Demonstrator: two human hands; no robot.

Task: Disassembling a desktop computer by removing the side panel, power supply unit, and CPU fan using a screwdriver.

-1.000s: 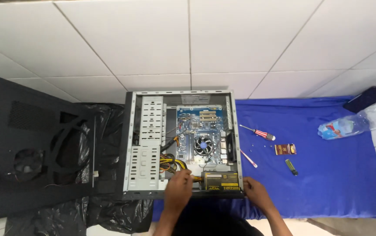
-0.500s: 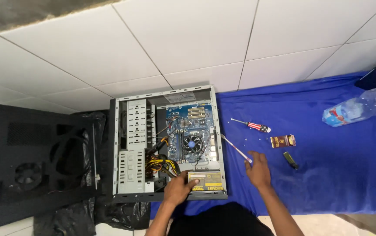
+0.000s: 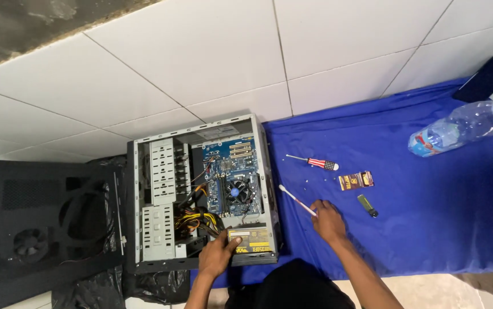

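An open desktop computer case point(image 3: 143, 200) lies on its side on a white tiled floor, its blue motherboard point(image 3: 232, 177) and yellow cable bundle point(image 3: 198, 220) exposed. My left hand point(image 3: 218, 254) rests on the power supply point(image 3: 252, 243) at the case's near corner. On the blue cloth point(image 3: 430, 217) to the right of the case, my right hand point(image 3: 328, 220) grips the handle end of a thin white-handled screwdriver point(image 3: 295, 199), whose tip points toward the case.
A red-striped screwdriver point(image 3: 315, 163), a small brown packet point(image 3: 356, 181) and a small dark tool point(image 3: 368, 206) lie on the cloth. A plastic water bottle point(image 3: 458, 127) lies far right. The black side panel point(image 3: 40, 223) lies left of the case.
My right hand has moved from the case's near corner out onto the blue cloth and closed on the thin screwdriver. My left hand stays on the power supply. The camera view has shifted.
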